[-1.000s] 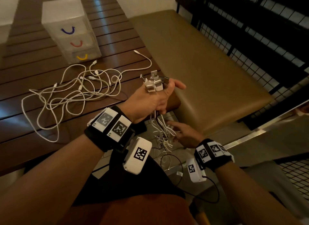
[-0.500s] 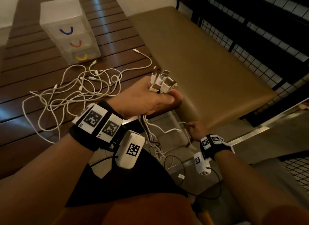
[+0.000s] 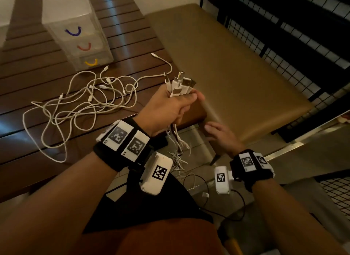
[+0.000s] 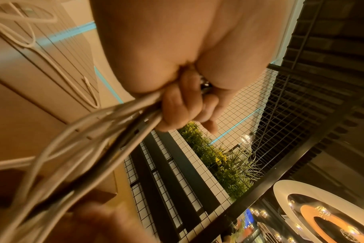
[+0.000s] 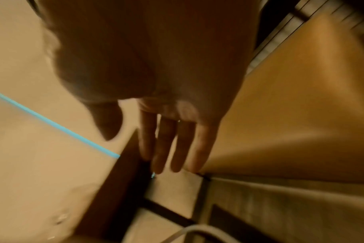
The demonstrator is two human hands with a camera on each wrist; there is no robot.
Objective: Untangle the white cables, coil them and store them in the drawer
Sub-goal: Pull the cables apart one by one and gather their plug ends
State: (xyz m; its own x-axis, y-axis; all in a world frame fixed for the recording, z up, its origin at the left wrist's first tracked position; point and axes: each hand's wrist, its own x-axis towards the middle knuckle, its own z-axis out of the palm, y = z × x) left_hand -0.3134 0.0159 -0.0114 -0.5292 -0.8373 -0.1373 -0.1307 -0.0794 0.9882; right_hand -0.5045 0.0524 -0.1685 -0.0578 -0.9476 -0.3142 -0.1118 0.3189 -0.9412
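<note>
Your left hand (image 3: 170,107) is clamped on a bundle of white cables (image 3: 180,84), USB plugs up. Your right hand (image 3: 220,135) hangs below, fingers apart, holding nothing.

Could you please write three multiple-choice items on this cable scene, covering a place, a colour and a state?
1. Where does the drawer unit stand?
A. on the table
B. on the bench
C. on the floor

2. What colour is its lowest handle?
A. purple
B. red
C. yellow

3. How is the right hand?
A. gripping plugs
B. open, holding nothing
C. closed in a fist

Answers: 1 A, it sits on the slatted top beyond the loose cables. 2 C, yellow below red and purple. 3 B, its fingers are straight; the left hand grips the plugs.
</note>
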